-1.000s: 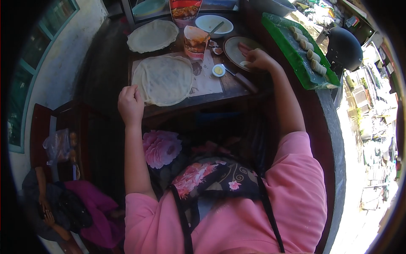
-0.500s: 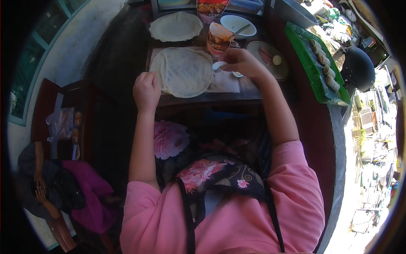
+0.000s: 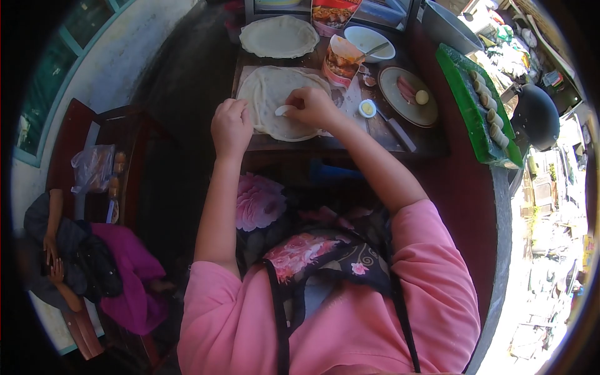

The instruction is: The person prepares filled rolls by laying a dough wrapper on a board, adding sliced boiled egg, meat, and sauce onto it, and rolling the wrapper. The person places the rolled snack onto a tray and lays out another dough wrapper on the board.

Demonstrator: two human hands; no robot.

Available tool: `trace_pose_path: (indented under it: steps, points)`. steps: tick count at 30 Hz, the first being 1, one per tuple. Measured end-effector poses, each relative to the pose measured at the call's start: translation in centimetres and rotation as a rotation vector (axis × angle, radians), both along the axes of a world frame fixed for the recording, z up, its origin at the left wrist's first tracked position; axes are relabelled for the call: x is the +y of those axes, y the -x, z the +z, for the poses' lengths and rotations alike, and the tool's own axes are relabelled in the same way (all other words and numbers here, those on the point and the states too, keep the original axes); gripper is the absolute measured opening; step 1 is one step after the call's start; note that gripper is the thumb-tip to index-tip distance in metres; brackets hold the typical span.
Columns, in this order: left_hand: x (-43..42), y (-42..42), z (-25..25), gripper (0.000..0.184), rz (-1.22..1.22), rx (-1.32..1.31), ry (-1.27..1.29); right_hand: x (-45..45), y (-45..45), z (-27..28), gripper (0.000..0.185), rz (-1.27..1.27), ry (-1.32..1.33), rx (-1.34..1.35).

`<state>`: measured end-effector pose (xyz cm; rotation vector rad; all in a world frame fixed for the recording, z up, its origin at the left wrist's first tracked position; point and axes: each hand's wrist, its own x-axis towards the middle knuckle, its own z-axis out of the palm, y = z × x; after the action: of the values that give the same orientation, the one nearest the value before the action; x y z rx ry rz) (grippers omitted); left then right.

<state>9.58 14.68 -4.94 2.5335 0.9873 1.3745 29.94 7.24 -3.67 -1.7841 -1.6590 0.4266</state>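
Note:
A round, thin dough wrapper (image 3: pixel 259 87) lies flat on the pale board before me. Over its middle, my right hand (image 3: pixel 312 107) pinches a white piece of boiled egg (image 3: pixel 285 110). My left hand (image 3: pixel 231 125) rests closed at the wrapper's left edge; whatever its fingers may hold is hidden. To the right of the wrapper sits a cut boiled egg half (image 3: pixel 367 109) with its yolk facing up. A knife (image 3: pixel 400 134) lies beside it. Behind stands an open container of reddish filling (image 3: pixel 340 62).
A plate (image 3: pixel 390 81) on the right bears a whole egg and pink meat slices. Farther back are a stack of wrappers (image 3: pixel 279 36) and a white bowl (image 3: pixel 381 53) with a spoon. A green tray (image 3: pixel 465 106) of rolls lies on the ledge. Another person sits at left.
My right hand has moved left with the egg piece, from beside the wrapper to over it. The egg half and knife now show fully. The view has shifted slightly.

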Motion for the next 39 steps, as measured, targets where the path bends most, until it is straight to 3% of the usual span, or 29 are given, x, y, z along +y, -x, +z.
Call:
trace_pose_path:
  steps: [5,11,13,16,19,22,28,31,34,39]
  points:
    - [0.0,0.1,0.1,0.011,-0.002,0.029,0.026,-0.1,0.0,-0.4,0.025,0.003,-0.044,0.008]
    - [-0.2,0.1,0.3,0.012,-0.012,0.041,0.022,-3.0,-0.5,0.9,0.018,-0.024,-0.352,-0.087]
    - [-0.2,0.2,0.3,0.012,-0.021,0.04,0.015,-5.9,-2.4,3.2,0.014,-0.088,-0.329,-0.072]
    - [-0.2,0.0,0.4,0.012,-0.017,0.047,0.036,-9.0,-9.0,4.8,0.011,-0.386,-0.357,-0.226]
    - [-0.1,0.2,0.5,0.013,-0.006,0.071,0.026,-10.4,-18.6,3.1,0.016,-0.659,-0.079,-0.406]
    - [-0.1,0.1,0.5,0.013,-0.002,0.072,0.023,-11.4,-19.1,5.5,0.025,-0.69,0.217,-0.335]
    - [0.1,0.3,0.2,0.011,-0.003,0.058,0.027,-9.1,-21.7,4.8,0.037,-0.723,0.391,-0.419]
    - [0.2,0.1,0.1,0.011,-0.009,0.054,0.027,-8.4,-23.1,4.6,0.036,-0.715,0.314,-0.38]
    - [0.0,0.1,0.2,0.01,-0.008,0.04,0.046,-7.6,-24.1,4.1,0.039,-0.695,0.415,-0.279]
    - [0.0,0.1,0.2,0.01,-0.005,0.019,0.04,-7.1,-25.3,3.5,0.039,-0.694,0.415,-0.371]
